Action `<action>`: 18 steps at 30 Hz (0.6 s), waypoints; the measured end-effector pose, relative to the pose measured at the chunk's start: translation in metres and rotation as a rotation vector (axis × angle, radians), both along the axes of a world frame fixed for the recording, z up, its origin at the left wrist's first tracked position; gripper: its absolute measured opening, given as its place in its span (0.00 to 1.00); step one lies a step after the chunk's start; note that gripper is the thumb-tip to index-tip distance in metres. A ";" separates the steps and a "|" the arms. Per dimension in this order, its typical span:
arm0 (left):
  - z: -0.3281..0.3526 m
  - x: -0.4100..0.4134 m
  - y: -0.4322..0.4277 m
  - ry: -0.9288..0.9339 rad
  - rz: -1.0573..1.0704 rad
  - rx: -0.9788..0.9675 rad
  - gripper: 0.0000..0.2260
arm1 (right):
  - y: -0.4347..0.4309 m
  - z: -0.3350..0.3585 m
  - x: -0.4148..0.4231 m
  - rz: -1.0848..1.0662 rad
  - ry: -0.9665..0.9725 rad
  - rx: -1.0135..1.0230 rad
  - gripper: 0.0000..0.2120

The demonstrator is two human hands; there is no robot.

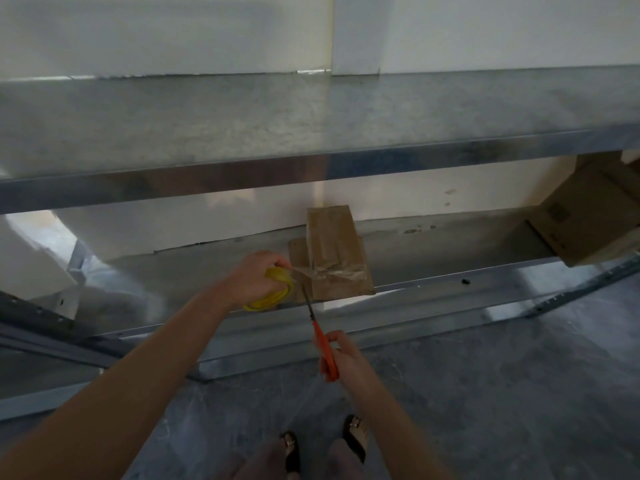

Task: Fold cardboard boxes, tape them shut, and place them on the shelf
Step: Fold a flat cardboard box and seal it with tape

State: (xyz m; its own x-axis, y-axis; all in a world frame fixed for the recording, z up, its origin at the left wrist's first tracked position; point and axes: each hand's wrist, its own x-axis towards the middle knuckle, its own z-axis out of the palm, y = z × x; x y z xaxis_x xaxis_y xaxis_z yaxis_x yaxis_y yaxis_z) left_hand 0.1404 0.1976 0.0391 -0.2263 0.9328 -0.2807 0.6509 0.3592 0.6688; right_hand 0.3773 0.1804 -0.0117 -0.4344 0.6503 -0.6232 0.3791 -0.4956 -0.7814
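Note:
A small brown cardboard box (332,251) stands on the lower metal shelf (450,237), clear tape across its near face. My left hand (254,277) grips a yellow tape roll (273,292) just left of the box, with a strip of tape stretched from the roll to the box. My right hand (341,355) holds orange-handled scissors (322,344) below the box. Their dark blades point up and reach the stretched tape beside the roll.
An upper metal shelf (311,109) spans the view above the box. A larger cardboard box (585,216) sits at the right end of the lower shelf. Grey floor and my sandalled feet (325,445) lie below. A white wall stands behind.

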 end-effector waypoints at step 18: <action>0.003 0.009 -0.006 -0.010 -0.001 0.000 0.16 | 0.012 -0.001 -0.011 -0.009 -0.025 -0.007 0.04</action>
State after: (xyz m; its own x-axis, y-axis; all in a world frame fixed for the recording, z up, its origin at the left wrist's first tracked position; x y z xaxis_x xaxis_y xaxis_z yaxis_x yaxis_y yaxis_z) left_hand 0.1491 0.1919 0.0422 -0.2229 0.9328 -0.2832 0.6445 0.3590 0.6751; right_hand 0.3663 0.1921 -0.0122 -0.4129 0.6495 -0.6385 0.3941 -0.5046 -0.7682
